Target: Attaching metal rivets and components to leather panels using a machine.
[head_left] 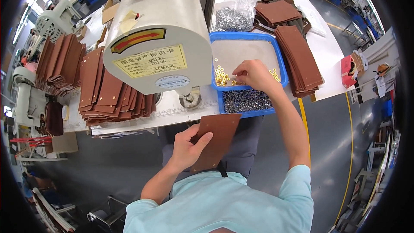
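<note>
My left hand (188,146) grips a brown leather panel (220,137) by its left edge, thumb on top, in front of my lap. Small gold dots mark the panel near its ends. Over a blue tray (282,60), my right hand (255,76) has its fingertips pinched together among gold ring-shaped eyelets (221,78). Whatever lies between those fingertips is too small to tell. Gold eyelets sit in piles on both sides of this hand. A blue bin just nearer to me holds many small dark metal pieces (248,101).
A white press machine (159,26) towers over the table left of the trays. Stacked brown panels (108,92) lie at the left, and another stack (297,62) at the right. Behind the tray is a clear bag of silvery metal parts (233,18). The table's front edge (172,123) runs before me.
</note>
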Tool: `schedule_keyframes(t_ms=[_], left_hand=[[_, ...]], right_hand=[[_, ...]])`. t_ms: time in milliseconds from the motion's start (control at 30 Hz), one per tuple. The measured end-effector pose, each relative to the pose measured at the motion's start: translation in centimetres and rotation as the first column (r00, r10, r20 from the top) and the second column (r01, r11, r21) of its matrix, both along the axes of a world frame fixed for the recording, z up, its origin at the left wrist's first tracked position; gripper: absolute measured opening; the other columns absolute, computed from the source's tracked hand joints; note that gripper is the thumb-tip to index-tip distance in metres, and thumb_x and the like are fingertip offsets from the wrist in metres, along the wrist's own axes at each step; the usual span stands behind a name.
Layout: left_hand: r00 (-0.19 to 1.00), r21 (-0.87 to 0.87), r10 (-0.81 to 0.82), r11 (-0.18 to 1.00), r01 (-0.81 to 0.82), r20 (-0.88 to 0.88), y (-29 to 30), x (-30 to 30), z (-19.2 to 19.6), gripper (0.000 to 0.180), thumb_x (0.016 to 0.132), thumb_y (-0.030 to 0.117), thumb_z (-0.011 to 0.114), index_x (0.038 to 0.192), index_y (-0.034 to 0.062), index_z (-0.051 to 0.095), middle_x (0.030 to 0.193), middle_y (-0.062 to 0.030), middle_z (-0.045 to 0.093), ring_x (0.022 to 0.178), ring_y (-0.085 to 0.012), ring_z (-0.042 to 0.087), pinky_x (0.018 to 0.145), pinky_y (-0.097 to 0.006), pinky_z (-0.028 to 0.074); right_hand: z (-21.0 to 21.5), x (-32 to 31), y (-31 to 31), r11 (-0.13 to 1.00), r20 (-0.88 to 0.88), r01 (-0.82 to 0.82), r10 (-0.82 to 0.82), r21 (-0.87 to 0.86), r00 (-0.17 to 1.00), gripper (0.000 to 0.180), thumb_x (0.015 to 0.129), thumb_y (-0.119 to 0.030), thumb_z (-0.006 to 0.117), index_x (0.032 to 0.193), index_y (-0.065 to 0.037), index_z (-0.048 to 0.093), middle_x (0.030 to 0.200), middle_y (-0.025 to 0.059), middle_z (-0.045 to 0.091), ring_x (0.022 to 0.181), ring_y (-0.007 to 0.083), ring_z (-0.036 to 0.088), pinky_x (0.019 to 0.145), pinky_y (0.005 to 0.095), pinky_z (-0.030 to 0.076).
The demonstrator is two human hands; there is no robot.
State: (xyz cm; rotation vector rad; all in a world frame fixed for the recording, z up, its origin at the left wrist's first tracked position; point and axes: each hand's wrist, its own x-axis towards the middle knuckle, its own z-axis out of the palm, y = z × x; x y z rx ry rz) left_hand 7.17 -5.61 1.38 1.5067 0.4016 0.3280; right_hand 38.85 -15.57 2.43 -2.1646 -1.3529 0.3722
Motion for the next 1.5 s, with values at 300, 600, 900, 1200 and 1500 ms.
schedule_keyframes(t_ms=[300,600,900,1200,1500], left_hand=[[0.997,-0.14,0.045,0.989,-0.055,-0.069,0.6,-0.1,-0.4,0.041,0.096,0.008,0.073,0.134,-0.0027,0.06,0.112,-0.0108,0.075,0.1,-0.0116,0.07,0.088,-0.028,0.056],[0.998,-0.16,0.045,0.986,-0.053,-0.047,0.4,-0.3,-1.2,0.039,0.097,0.006,0.073,0.132,-0.0025,0.06,0.115,-0.0099,0.074,0.104,-0.0117,0.068,0.091,-0.028,0.055],[0.993,-0.149,0.109,0.982,-0.113,-0.036,0.6,0.1,-2.1,0.03,0.101,0.01,0.068,0.128,-0.0028,0.065,0.112,-0.0071,0.075,0.1,-0.0095,0.068,0.088,-0.027,0.055],[0.984,-0.252,0.178,0.952,-0.176,-0.012,0.6,0.6,-1.7,0.034,0.103,0.011,0.066,0.134,-0.0021,0.063,0.108,-0.0061,0.075,0.097,-0.0083,0.067,0.087,-0.026,0.055],[1.0,-0.216,0.004,0.976,0.001,0.024,-0.3,0.6,-0.8,0.031,0.104,0.011,0.064,0.133,0.0005,0.066,0.117,-0.0053,0.074,0.106,-0.0102,0.066,0.093,-0.028,0.054]], right_hand=[[0.6,1.8,2.2,0.988,0.09,0.073,-0.061,-0.139,0.994,0.023,0.071,-0.009,0.083,0.091,-0.001,0.077,0.085,0.0168,0.076,0.079,0.0326,0.073,0.076,0.0408,0.058],[-0.5,3.0,2.6,0.967,-0.018,0.253,-0.254,-0.037,0.967,0.027,0.072,-0.011,0.086,0.095,-0.001,0.077,0.082,0.0135,0.076,0.077,0.0266,0.073,0.073,0.0371,0.057],[-1.9,5.2,2.9,0.976,0.12,0.208,-0.201,-0.057,0.972,0.011,0.076,-0.009,0.077,0.081,0.001,0.078,0.081,0.0202,0.075,0.079,0.0337,0.074,0.078,0.0417,0.059],[3.3,-9.4,-0.6,0.963,-0.181,0.007,0.043,0.268,0.983,0.013,0.081,-0.002,0.073,0.095,0.0,0.074,0.091,0.0133,0.074,0.079,0.0244,0.073,0.071,0.0337,0.058],[0.6,-16.2,-3.2,0.892,-0.136,-0.028,0.099,0.45,0.986,0.016,0.083,0.002,0.078,0.097,-0.004,0.073,0.103,0.0089,0.068,0.087,0.0243,0.07,0.073,0.0351,0.058]])
